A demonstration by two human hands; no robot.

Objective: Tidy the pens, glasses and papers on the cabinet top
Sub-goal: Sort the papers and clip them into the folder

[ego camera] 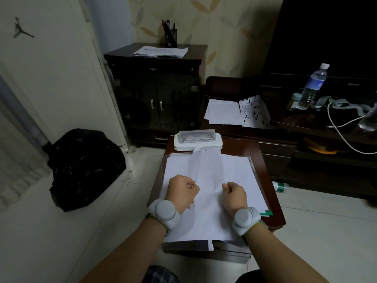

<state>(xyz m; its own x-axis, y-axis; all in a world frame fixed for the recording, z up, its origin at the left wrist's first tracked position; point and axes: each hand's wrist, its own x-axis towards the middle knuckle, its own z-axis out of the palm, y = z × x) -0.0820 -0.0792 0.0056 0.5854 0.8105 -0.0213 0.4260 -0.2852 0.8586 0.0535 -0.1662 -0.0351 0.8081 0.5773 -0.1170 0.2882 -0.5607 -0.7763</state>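
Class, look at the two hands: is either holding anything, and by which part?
Both hands, left hand and right hand, are fists on the top paper sheet; whether their fingers pinch it cannot be told.

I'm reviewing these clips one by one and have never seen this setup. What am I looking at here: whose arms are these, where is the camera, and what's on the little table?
There is no machine here. One wide-angle camera worn on a person's head looks forward and down, so the two bare arms are the wearer's own. Each wrist carries a grey band.

The left hand and right hand are both curled into fists, resting on a stack of white papers on a small dark wooden table. Whether the fingers pinch any paper is not clear.

At the table's far end lies a clear glasses case on a white box.

Further back stands a dark cabinet with a sheet of paper and a pen holder on top. A black bag sits on the floor to the left.
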